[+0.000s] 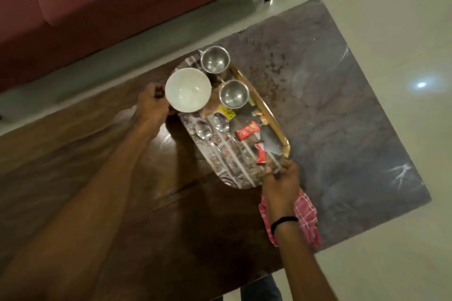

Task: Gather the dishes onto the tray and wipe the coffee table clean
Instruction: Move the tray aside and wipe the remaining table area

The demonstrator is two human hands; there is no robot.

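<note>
Tray [232, 166] sits across the seam of the coffee table [342, 117], half on the dark wood and half on the grey stone, loaded with a white bowl [187, 90], two steel cups [215, 59] [234, 94], two spoons [206, 130] and some red wrappers [247, 131]. The left hand [152, 102] is curled closed around the tray's far end beside the bowl; the right hand [281, 178] is closed on the near corner, and a pink checked cloth [307, 215] lies under that wrist, whether gripped or just resting I cannot tell. The dishes look gathered, so the likely step is lifting the tray away before wiping. The main risk is tilt: the two grips are at opposite corners, and if one rises first the cups could topple and the bowl, near the edge by the left hand, could slide off. The spoons lie loose and could skate on the glossy surface. The cloth could also snag under the tray's corner and drag
</note>
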